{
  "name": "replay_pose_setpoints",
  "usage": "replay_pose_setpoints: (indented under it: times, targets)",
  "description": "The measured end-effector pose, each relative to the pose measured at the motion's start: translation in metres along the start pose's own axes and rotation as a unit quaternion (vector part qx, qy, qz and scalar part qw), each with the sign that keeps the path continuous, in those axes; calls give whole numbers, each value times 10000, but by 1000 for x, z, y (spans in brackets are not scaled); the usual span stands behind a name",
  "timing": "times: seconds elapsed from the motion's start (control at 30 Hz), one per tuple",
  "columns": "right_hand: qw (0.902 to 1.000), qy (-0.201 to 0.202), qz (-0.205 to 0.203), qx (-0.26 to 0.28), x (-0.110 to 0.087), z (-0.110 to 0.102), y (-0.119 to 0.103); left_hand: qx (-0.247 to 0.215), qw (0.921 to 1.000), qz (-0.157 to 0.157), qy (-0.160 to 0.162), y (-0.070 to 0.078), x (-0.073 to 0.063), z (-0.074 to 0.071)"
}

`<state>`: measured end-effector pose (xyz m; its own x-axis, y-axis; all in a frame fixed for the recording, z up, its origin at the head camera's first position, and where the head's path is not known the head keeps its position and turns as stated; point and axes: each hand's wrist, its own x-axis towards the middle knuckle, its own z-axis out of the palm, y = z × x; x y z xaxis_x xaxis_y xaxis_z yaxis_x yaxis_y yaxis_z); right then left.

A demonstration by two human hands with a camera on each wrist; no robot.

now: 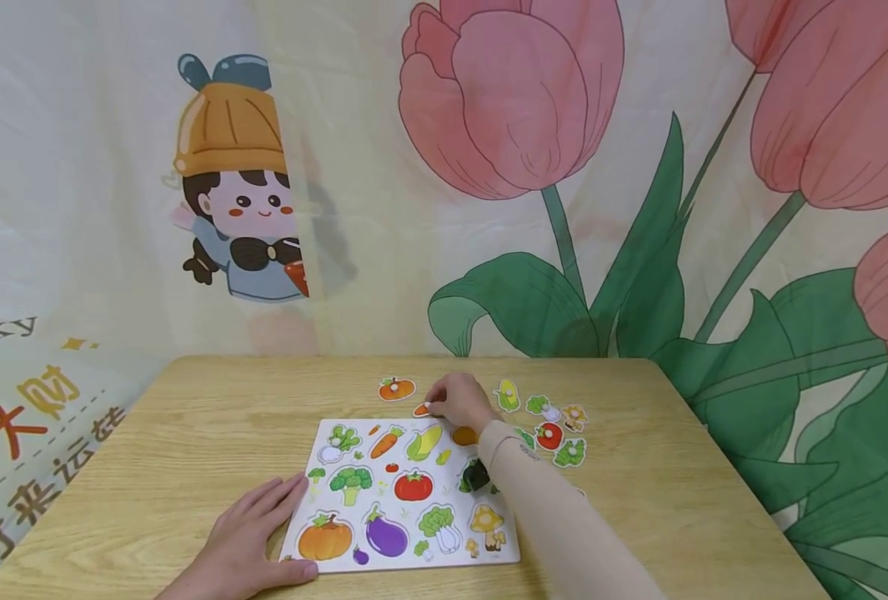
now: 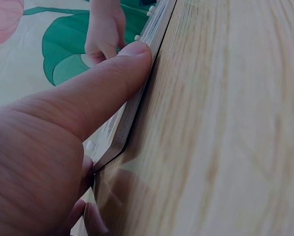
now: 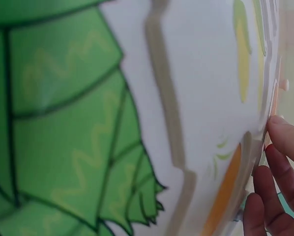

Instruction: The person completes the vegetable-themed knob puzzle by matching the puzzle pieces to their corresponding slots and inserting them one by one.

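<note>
A white wooden vegetable puzzle board (image 1: 372,575) lies on the table. My left hand (image 1: 244,533) rests at its near left corner, thumb on the front edge and straight fingers along the left side. In the left wrist view the thumb (image 2: 107,78) presses on the board's edge. Beyond the far edge, my right hand (image 1: 462,400) pinches a small orange carrot piece (image 1: 421,410) between thumb and fingertips. A white-bokchoy-like radish piece with a knob (image 1: 336,442) sits in the board's far left. A dark green piece (image 1: 476,475) lies partly hidden under the right forearm.
A pumpkin piece (image 1: 397,388) lies behind the board. To the right are loose corn (image 1: 507,395), cabbage (image 1: 543,407), mushroom (image 1: 574,416), tomato (image 1: 549,436) and leafy green (image 1: 569,452) pieces. A printed curtain (image 1: 368,250) hangs behind the wooden table (image 1: 188,450).
</note>
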<state>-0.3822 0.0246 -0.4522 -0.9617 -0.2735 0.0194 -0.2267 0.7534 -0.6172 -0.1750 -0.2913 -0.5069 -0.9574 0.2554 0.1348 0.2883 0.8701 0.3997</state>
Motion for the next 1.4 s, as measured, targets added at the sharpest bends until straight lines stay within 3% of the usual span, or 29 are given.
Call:
replay_pose_setpoints:
  times: [0.27,0.67,0.87,1.4]
  targets:
    - [9993,-13,-337,-146,-5,-10,-5,-38,9999,61,90,-1,-1,1]
    - [9940,-425,-1001,-99,-20,-11,-24,-49,10000,-30,0,1,-1,1]
    - [9920,-633,-1088,4,-25,-3,-31,-34,10000,-39,8,1,-1,0]
    - [9877,-717,-1335,-393,-34,23,-47,-13,9998,68,175,1,-2,1]
